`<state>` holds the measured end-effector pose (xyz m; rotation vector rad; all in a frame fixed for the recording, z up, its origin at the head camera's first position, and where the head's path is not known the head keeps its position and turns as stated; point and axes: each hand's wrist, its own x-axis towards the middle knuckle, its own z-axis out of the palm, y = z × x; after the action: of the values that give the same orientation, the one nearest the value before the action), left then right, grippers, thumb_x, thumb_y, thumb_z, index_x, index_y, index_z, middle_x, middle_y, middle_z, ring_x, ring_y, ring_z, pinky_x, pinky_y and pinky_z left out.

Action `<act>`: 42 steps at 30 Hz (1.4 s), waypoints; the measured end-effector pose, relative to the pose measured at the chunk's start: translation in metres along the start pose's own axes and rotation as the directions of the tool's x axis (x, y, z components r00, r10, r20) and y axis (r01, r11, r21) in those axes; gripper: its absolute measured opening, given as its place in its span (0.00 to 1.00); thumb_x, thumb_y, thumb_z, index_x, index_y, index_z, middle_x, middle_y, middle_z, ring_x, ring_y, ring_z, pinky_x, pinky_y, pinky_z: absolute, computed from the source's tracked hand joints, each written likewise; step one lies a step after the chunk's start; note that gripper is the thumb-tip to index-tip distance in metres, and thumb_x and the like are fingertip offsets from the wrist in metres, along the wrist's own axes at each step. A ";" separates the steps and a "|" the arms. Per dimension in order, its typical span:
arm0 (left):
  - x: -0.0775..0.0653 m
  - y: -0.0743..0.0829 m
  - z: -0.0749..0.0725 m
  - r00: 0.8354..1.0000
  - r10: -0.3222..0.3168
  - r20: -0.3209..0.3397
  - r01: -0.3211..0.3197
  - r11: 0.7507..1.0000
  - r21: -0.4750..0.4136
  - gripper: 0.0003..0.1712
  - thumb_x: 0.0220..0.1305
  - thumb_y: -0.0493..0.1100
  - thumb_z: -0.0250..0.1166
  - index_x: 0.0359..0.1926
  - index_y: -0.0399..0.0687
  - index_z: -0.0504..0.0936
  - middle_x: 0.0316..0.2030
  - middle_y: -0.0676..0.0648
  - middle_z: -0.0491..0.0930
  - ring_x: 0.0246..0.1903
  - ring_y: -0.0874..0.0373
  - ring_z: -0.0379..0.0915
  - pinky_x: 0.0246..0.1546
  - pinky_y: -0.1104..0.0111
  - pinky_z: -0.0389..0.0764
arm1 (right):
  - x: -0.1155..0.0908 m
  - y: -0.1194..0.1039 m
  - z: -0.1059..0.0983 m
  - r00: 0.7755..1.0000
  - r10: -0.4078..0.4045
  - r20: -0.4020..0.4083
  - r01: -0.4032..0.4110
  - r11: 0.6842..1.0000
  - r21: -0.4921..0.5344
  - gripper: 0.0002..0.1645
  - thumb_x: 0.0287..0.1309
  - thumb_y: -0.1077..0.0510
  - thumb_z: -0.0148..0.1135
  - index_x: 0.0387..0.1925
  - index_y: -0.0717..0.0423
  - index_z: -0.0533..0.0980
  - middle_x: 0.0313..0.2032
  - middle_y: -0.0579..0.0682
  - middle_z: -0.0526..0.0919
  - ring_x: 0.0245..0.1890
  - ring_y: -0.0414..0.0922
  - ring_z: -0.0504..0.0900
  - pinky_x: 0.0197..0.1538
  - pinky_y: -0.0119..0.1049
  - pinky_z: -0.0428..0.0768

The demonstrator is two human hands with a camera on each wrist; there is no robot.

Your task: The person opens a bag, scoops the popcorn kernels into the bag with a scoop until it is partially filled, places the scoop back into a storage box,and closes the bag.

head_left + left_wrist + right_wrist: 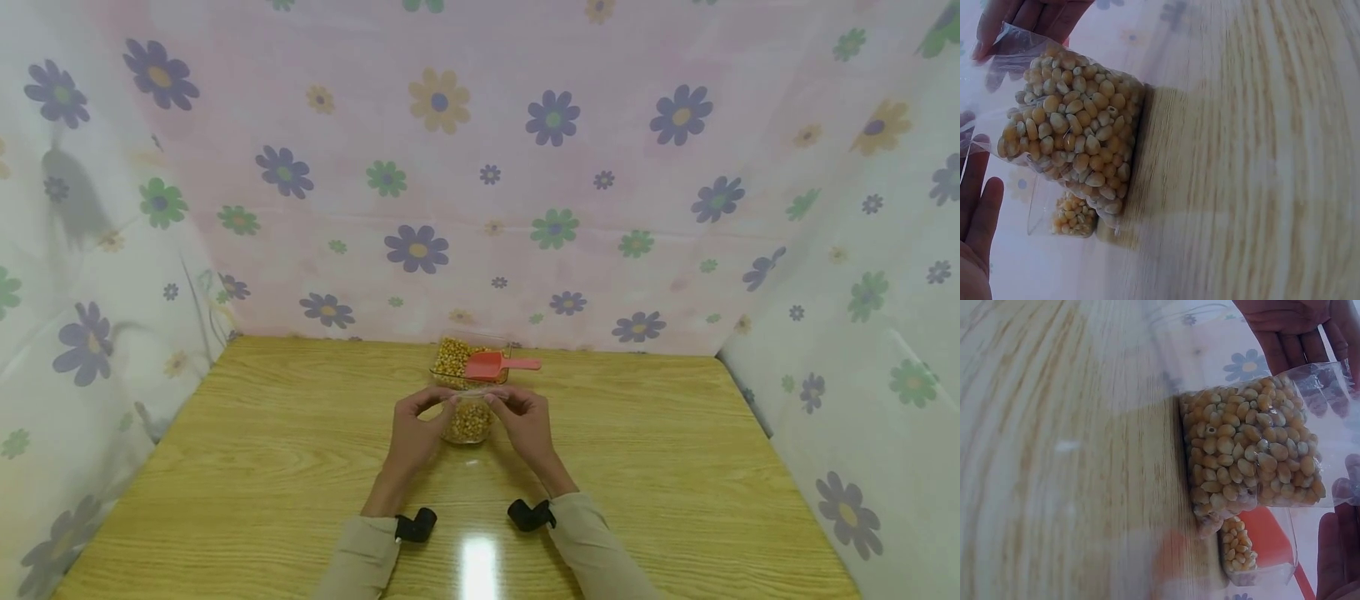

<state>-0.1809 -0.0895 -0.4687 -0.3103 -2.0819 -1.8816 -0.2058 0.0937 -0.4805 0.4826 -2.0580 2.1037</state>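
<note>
A clear plastic bag (pixel 469 423) of yellow corn kernels stands upright on the table between my two hands. My left hand (pixel 415 432) pinches the left part of its upper edge between thumb and fingers. On the other side, my right hand (pixel 527 427) pinches the right part of the same edge. Both wrist views show the kernels (pixel 1079 119) filling the lower bag, with loose film (pixel 1329 394) above them. Just behind the bag is a clear rectangular container (pixel 442 382) of corn kernels, partly hidden by it. A red scoop (pixel 487 365) lies on those kernels.
The scoop's handle (pixel 522 364) sticks out past the container's right side. A wood-grain table (pixel 300 467) spreads around the hands. Flower-patterned cloth (pixel 495 200) hangs behind the table and along both sides. Black wrist cameras (pixel 417 526) sit at both sleeve cuffs.
</note>
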 end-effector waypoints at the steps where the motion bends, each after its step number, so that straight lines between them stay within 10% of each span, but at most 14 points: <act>1: 0.000 0.000 0.000 1.000 0.009 0.002 -0.009 1.000 -0.001 0.05 0.66 0.29 0.66 0.39 0.29 0.87 0.40 0.33 0.86 0.44 0.58 0.83 0.54 0.46 0.80 | 0.000 0.000 0.000 1.000 0.003 -0.002 -0.003 1.000 -0.002 0.08 0.65 0.69 0.64 0.40 0.74 0.84 0.39 0.72 0.85 0.37 0.56 0.88 0.44 0.43 0.87; 8: 0.001 -0.001 0.004 1.000 0.013 0.003 -0.013 1.000 0.006 0.04 0.65 0.30 0.67 0.37 0.31 0.87 0.39 0.35 0.87 0.43 0.59 0.82 0.55 0.50 0.80 | -0.002 -0.004 0.001 1.000 0.006 -0.001 -0.006 0.999 -0.033 0.08 0.66 0.68 0.64 0.39 0.72 0.84 0.40 0.69 0.87 0.39 0.64 0.86 0.45 0.48 0.86; 21: -0.002 0.001 0.004 0.999 0.042 0.030 -0.042 0.999 0.007 0.04 0.66 0.29 0.67 0.37 0.29 0.85 0.37 0.35 0.86 0.44 0.53 0.82 0.56 0.45 0.77 | -0.003 -0.006 0.001 0.999 -0.038 0.031 0.039 0.999 -0.035 0.06 0.64 0.68 0.65 0.39 0.71 0.84 0.40 0.68 0.87 0.41 0.45 0.87 0.53 0.43 0.83; 35: 0.003 -0.038 0.005 0.993 0.086 0.082 -0.083 0.996 -0.039 0.05 0.66 0.36 0.69 0.40 0.45 0.90 0.40 0.45 0.88 0.46 0.57 0.81 0.55 0.43 0.77 | -0.002 0.012 0.001 0.997 -0.067 0.039 0.069 0.996 -0.062 0.05 0.64 0.66 0.67 0.37 0.65 0.86 0.38 0.63 0.88 0.40 0.49 0.88 0.53 0.40 0.83; 42: 0.001 -0.023 0.008 0.994 0.067 0.082 -0.068 0.998 0.000 0.05 0.65 0.28 0.67 0.40 0.32 0.87 0.40 0.34 0.87 0.45 0.60 0.80 0.54 0.38 0.76 | 0.000 0.025 0.000 0.997 -0.065 0.041 0.068 0.995 -0.077 0.06 0.64 0.65 0.67 0.39 0.63 0.87 0.39 0.61 0.89 0.41 0.55 0.88 0.55 0.43 0.82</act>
<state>-0.1912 -0.0843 -0.4899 -0.4586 -2.0983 -1.8562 -0.2139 0.0926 -0.5042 0.5762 -2.1061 1.9835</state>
